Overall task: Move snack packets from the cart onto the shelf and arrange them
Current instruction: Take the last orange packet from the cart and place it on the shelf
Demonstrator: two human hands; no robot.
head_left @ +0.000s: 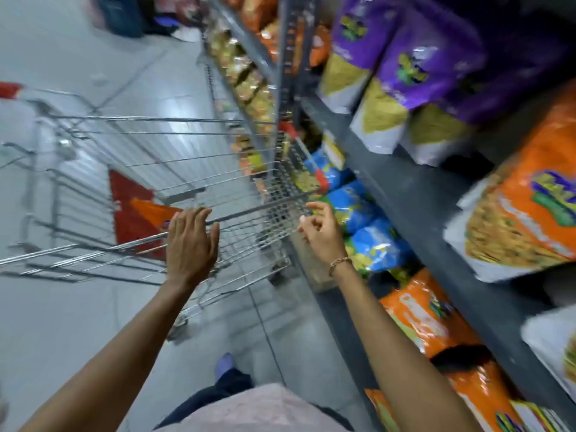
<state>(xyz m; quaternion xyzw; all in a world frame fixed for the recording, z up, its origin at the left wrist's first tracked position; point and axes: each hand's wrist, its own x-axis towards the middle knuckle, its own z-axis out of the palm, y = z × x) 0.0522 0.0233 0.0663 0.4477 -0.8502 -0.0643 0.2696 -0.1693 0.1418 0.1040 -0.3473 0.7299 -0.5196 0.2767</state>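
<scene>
A wire shopping cart (174,188) stands on the tiled floor, left of the shelf. One orange snack packet (152,213) lies in its bottom on a red panel. My left hand (191,244) hovers over the cart's near rim, fingers spread, holding nothing. My right hand (321,232), with a bracelet at the wrist, is beside the cart's right corner with fingers loosely curled and nothing in them. The grey metal shelf (414,201) on the right carries orange packets (530,213) and purple packets (414,57). Blue packets (367,232) sit on the lower level.
More orange packets (436,322) fill the lower shelf near my right forearm. A second shelving bay (246,76) with yellow and orange packets runs farther down the aisle. Dark bins and bags (131,14) stand at the aisle's far end. My foot (226,363) is below.
</scene>
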